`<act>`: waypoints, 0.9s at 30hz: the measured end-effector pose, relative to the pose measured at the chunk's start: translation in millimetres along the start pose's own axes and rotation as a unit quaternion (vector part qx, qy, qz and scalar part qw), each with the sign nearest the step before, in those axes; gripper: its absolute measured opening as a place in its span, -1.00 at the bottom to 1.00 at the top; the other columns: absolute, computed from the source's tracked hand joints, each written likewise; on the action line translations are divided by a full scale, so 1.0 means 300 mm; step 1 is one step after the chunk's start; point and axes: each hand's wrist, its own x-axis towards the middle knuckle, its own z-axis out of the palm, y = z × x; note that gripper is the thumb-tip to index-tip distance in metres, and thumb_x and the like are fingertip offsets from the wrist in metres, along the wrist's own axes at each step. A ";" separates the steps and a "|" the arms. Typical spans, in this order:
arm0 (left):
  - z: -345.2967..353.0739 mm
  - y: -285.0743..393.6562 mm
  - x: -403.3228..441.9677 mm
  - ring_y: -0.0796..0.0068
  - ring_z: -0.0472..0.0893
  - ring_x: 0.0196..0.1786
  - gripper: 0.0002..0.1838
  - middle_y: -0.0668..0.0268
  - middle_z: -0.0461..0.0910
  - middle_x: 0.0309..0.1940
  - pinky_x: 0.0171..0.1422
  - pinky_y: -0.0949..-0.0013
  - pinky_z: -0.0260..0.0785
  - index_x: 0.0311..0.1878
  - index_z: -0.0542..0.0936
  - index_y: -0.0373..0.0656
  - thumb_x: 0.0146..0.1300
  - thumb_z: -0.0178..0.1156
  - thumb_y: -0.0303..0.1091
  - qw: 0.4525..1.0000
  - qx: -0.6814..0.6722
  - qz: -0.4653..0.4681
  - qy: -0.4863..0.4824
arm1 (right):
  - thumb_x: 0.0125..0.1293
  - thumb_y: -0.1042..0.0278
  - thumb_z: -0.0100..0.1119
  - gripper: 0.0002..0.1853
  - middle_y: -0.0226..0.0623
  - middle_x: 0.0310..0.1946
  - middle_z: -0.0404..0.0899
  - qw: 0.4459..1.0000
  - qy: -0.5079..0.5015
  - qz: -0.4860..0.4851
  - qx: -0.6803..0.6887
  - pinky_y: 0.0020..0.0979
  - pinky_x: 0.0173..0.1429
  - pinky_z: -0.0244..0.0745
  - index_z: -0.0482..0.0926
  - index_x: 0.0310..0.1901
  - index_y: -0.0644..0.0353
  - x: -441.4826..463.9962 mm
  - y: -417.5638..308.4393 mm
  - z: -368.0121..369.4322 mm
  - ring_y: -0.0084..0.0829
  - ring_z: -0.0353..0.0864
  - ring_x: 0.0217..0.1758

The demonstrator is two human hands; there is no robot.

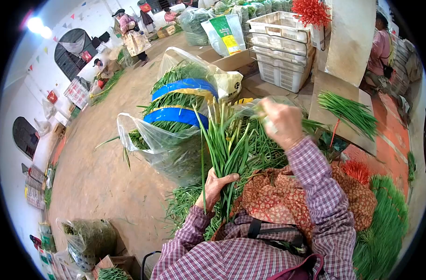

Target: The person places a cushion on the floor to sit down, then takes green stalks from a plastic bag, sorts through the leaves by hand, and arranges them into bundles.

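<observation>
My left hand (216,187) is wrapped round the lower part of a bunch of green chives (224,154), whose pale stalk ends point up and away from me. Up and to the right of the bunch is my right hand (283,122), its fingers curled together and smeared by motion. Something pale shows at those fingers, too blurred to name. Loose greens (264,151) lie in a heap behind and beneath the hands. Just beyond the bunch stands a clear plastic bag (175,158) stuffed with greens and crossed by blue-and-yellow bands.
A neat chive bundle (348,112) lies on a small table (325,88) at the right. Red ties (355,171) sit near a patterned cloth (278,196), with trimmed chives (383,224) piled beside. White crates (280,51) are stacked behind. Other people work at the back.
</observation>
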 end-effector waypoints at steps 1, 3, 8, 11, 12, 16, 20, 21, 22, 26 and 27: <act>-0.006 -0.001 -0.005 0.58 0.58 -0.46 -0.71 0.32 0.64 -0.38 -0.41 0.50 0.47 -0.11 0.57 -0.25 0.06 0.33 -0.57 1.000 -0.011 -0.004 0.012 | 0.17 0.42 0.24 -0.87 -0.37 -0.64 0.56 0.999 0.036 0.026 0.007 -0.47 -0.68 0.36 0.49 -0.28 0.11 0.001 0.044 -0.011 -0.58 0.52 -0.66; -0.007 0.008 -0.012 0.58 0.57 -0.48 -0.76 0.33 0.63 -0.41 -0.41 0.48 0.46 -0.16 0.57 -0.25 0.07 0.33 -0.57 0.999 -0.033 -0.004 0.041 | 0.18 0.38 0.25 -0.87 -0.36 -0.66 0.55 0.996 0.076 0.035 0.024 -0.48 -0.68 0.36 0.53 -0.27 0.14 -0.015 0.108 -0.046 -0.59 0.51 -0.67; -0.019 -0.014 0.009 0.58 0.59 -0.42 -0.71 0.33 0.64 -0.35 -0.37 0.49 0.47 -0.11 0.57 -0.26 0.06 0.34 -0.58 0.999 -0.020 0.011 0.032 | 0.27 0.10 0.22 -0.64 -0.38 -0.64 0.56 0.950 -0.138 0.163 0.226 -0.50 -0.65 0.33 0.62 -0.10 0.25 -0.047 -0.015 -0.120 -0.65 0.40 -0.68; 0.018 -0.007 0.007 0.56 0.61 -0.25 -0.64 0.34 0.65 -0.22 -0.15 0.46 0.50 -0.04 0.55 -0.23 0.05 0.35 -0.57 0.999 -0.010 -0.011 0.036 | 0.28 0.04 0.20 -0.63 -0.37 -0.59 0.53 0.918 -0.113 0.142 0.352 -0.49 -0.54 0.37 0.64 -0.20 0.26 -0.056 -0.085 -0.033 -0.62 0.43 -0.62; 0.031 -0.007 0.007 0.54 0.62 -0.21 -0.60 0.34 0.65 -0.19 -0.10 0.44 0.51 -0.01 0.55 -0.22 0.04 0.37 -0.56 0.999 -0.017 -0.003 0.028 | 0.27 0.07 0.23 -0.72 -0.46 -0.69 0.48 0.917 -0.017 0.114 0.383 -0.45 -0.57 0.36 0.61 -0.37 0.13 -0.064 -0.099 0.036 -0.64 0.35 -0.69; 0.006 -0.035 0.007 0.55 0.62 -0.21 -0.57 0.33 0.65 -0.22 -0.12 0.44 0.52 0.00 0.53 -0.23 0.03 0.40 -0.51 0.997 -0.064 -0.028 0.025 | 0.31 0.06 0.17 -0.73 -0.58 -0.70 0.40 0.863 -0.014 0.242 0.442 -0.53 -0.59 0.24 0.63 -0.40 0.06 -0.073 -0.099 0.029 -0.69 0.29 -0.67; -0.020 -0.046 0.010 0.50 0.64 -0.25 -0.59 0.30 0.64 -0.23 -0.14 0.39 0.56 -0.01 0.51 -0.24 0.06 0.40 -0.46 0.986 -0.164 -0.007 0.018 | 0.26 -0.17 0.17 -0.62 -0.60 -0.57 0.38 0.788 0.018 0.410 0.459 -0.62 -0.59 0.24 0.55 -0.27 0.01 -0.122 0.157 -0.126 -0.75 0.24 -0.63; -0.039 -0.056 0.014 0.50 0.64 -0.24 -0.59 0.30 0.64 -0.23 -0.12 0.38 0.56 -0.01 0.51 -0.25 0.06 0.39 -0.47 0.986 -0.164 -0.007 0.011 | 0.25 -0.24 0.13 -0.56 -0.50 -0.45 0.49 0.765 0.087 0.392 0.504 -0.65 -0.44 0.37 0.53 -0.20 0.02 -0.093 0.144 -0.234 -0.72 0.35 -0.55; -0.046 -0.051 0.017 0.50 0.64 -0.22 -0.60 0.30 0.64 -0.22 -0.10 0.38 0.56 -0.01 0.51 -0.25 0.06 0.39 -0.48 0.986 -0.164 -0.007 0.004 | 0.25 -0.28 0.11 -0.52 -0.40 -0.27 0.57 0.763 0.092 0.369 0.523 -0.64 -0.31 0.44 0.54 -0.19 0.02 -0.102 0.221 -0.263 -0.65 0.50 -0.41; -0.048 -0.052 0.020 0.42 0.58 -0.41 -0.67 0.28 0.58 -0.33 -0.42 0.38 0.49 -0.10 0.50 -0.23 0.06 0.36 -0.48 0.988 -0.151 -0.017 0.008 | 0.32 -0.21 0.03 -0.54 -0.37 -0.29 0.60 0.804 0.134 0.371 0.445 -0.58 -0.23 0.51 0.53 -0.10 0.05 -0.156 0.280 -0.219 -0.59 0.60 -0.28; -0.040 -0.046 0.019 0.43 0.56 -0.44 -0.68 0.28 0.56 -0.36 -0.44 0.39 0.46 -0.10 0.49 -0.23 0.07 0.34 -0.50 0.989 -0.150 -0.013 0.005 | 0.37 -0.16 0.00 -0.56 -0.38 -0.32 0.61 0.838 0.070 0.385 0.380 -0.56 -0.21 0.52 0.53 -0.06 0.07 -0.180 0.287 -0.203 -0.59 0.61 -0.26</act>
